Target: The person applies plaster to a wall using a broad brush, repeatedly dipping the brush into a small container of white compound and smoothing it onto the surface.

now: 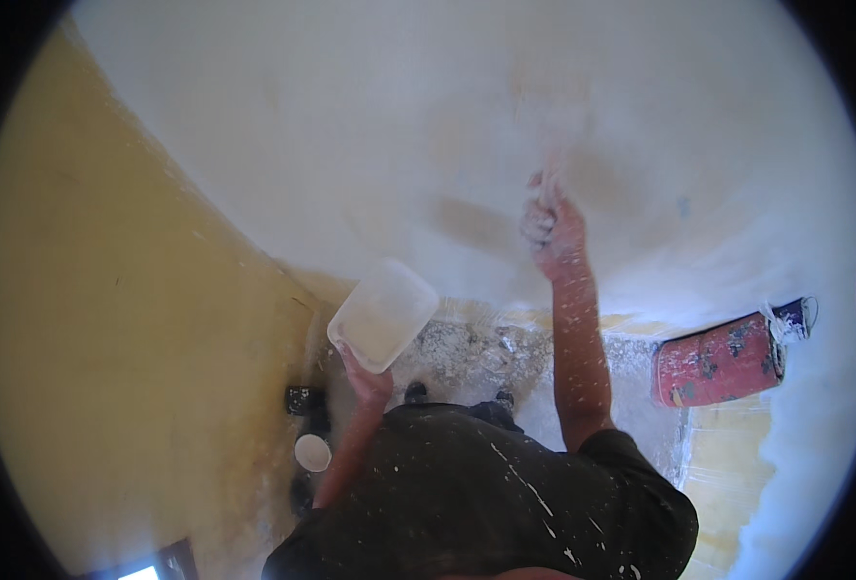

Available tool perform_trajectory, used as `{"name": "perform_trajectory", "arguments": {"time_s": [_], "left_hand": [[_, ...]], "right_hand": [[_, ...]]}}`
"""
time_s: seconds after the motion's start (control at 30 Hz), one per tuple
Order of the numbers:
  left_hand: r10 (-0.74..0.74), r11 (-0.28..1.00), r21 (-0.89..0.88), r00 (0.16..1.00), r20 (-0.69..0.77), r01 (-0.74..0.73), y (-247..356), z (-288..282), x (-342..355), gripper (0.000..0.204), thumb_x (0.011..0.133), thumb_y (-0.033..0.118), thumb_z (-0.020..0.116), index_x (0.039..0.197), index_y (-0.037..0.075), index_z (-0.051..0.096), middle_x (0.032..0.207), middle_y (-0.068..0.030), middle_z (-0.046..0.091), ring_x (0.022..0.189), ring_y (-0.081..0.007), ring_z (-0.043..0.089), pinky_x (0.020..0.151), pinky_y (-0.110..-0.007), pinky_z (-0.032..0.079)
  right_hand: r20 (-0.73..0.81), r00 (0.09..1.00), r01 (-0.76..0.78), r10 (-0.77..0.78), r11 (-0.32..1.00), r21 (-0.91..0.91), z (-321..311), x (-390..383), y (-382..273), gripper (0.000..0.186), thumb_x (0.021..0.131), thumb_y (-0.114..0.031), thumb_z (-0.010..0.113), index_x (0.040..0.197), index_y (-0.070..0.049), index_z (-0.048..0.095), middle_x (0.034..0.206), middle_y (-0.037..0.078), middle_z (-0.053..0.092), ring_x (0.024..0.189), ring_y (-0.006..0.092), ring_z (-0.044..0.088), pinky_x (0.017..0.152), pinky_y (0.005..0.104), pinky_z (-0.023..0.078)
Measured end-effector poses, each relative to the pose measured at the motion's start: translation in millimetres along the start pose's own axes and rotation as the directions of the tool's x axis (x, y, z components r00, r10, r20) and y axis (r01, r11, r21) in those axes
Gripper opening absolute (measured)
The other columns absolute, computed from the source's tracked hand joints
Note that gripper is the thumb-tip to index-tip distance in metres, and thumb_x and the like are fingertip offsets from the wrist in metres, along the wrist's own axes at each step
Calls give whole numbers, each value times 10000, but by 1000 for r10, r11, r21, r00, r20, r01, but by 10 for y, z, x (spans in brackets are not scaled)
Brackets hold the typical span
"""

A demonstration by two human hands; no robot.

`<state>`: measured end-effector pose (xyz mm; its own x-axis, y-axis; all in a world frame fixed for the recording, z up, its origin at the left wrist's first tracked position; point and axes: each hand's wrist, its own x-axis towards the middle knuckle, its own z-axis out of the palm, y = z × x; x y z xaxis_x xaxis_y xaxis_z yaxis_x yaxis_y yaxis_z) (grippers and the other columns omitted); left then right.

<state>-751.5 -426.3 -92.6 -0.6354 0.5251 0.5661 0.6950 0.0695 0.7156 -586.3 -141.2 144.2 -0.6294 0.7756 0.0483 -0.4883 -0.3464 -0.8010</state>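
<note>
Right hand (552,232) is up by the white wall (351,145), fingers curled in and smeared white, but on my feed it's too blurry up there, so I can't tell whether they're pinching anything. Left hand (370,385) is easier: it's closed on the near end of a pale plastic tub (386,314). Main thing I'm eyeing is how those line up: the tub sits left of the right hand and nearer, well apart from it, long axis slanting from near left to far right. Left hand's obviously the closer one, since it's touching. Further out I've got a yellow wall (128,290) on the left, a small white bowl (312,452) near left, splattered floor (467,358), and a scuffed red drum (713,362) off right.
</note>
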Motion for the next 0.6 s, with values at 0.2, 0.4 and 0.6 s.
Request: {"name": "perform_trajectory", "arguments": {"time_s": [0.2,0.4,0.6], "left_hand": [[-149,973,-162,982,113,166,-173,-216,165,626,842,128,605,1315,-164,317,1327,-328,420,1250,-490,379,1108,-481,219],[-151,967,-172,968,202,187,-288,-165,254,680,807,117,622,1324,-174,290,1356,-349,371,1293,-490,319,1116,-488,200],[87,996,5,988,132,-88,-383,-196,271,708,790,110,631,1331,-172,273,1338,-362,378,1276,-503,333,1100,-510,226]], "right_hand": [[-268,890,-319,369,923,214,-1097,-505,1893,315,947,-364,535,1089,-87,486,579,-76,323,416,49,298,369,208,234],[-302,762,-405,573,785,468,-1841,-527,2195,276,937,-240,535,1057,3,483,582,-68,372,419,58,324,366,216,241],[-318,948,3,-33,996,-94,-369,-446,193,251,920,-210,578,1052,0,540,593,-78,367,415,15,341,337,175,252]]}}
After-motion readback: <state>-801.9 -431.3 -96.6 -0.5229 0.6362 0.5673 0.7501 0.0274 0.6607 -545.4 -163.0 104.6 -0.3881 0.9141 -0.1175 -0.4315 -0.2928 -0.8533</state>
